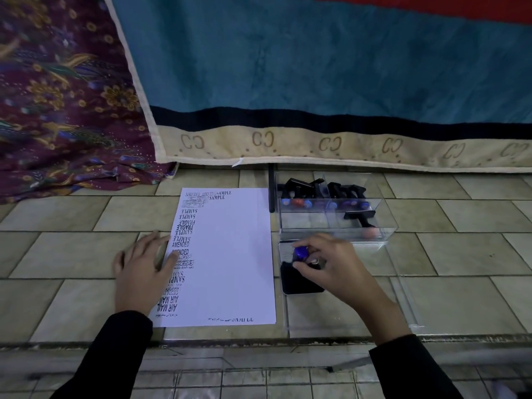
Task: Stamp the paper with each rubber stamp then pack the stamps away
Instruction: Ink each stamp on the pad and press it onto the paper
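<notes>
On the tiled floor in front of me the paper lies flat, with a column of black prints down its left side. My left hand rests on that edge, fingers straight and spread, partly on the tiles. My right hand is curled around a stamp, fingertips pinching its blue knob, over the ink pad just right of the paper; I cannot tell whether its face touches the pad. Behind the pad stands the clear box, more stamps lined along its back compartments and one lying in front.
</notes>
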`<state>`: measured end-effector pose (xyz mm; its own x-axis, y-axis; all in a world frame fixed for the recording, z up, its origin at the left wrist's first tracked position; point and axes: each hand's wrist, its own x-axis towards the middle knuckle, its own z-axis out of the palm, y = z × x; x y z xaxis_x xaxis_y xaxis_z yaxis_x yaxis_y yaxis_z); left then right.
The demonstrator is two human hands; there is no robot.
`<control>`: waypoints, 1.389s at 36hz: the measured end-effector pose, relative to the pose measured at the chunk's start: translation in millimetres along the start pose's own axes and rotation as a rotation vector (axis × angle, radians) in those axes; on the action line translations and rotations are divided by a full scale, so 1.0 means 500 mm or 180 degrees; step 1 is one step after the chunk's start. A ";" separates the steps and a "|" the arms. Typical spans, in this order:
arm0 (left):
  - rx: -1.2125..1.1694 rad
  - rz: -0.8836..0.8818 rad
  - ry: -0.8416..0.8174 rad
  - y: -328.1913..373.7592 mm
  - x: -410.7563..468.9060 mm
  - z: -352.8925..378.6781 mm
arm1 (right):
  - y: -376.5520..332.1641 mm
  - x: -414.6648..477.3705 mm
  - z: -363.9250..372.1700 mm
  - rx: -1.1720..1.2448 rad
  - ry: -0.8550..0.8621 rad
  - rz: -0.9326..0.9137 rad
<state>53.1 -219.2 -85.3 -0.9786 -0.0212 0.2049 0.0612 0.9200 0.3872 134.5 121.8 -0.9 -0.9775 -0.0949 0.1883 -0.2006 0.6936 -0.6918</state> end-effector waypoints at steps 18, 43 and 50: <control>-0.0024 -0.0026 0.0015 0.004 0.000 -0.003 | -0.098 0.334 0.169 -0.0311 0.0106 -0.0319; 0.0081 -0.0041 0.0046 0.008 0.002 -0.005 | -0.097 0.395 0.242 -0.0763 -0.0192 -0.0284; 0.0058 -0.0034 0.0018 0.006 0.003 -0.004 | -0.093 0.389 0.246 -0.0694 -0.0130 -0.0375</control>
<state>52.5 -217.5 -81.9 -0.9780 -0.0333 0.2058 0.0470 0.9266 0.3731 -54.5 -16.5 -17.9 -0.9509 -0.2099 0.2273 -0.2989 0.8134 -0.4991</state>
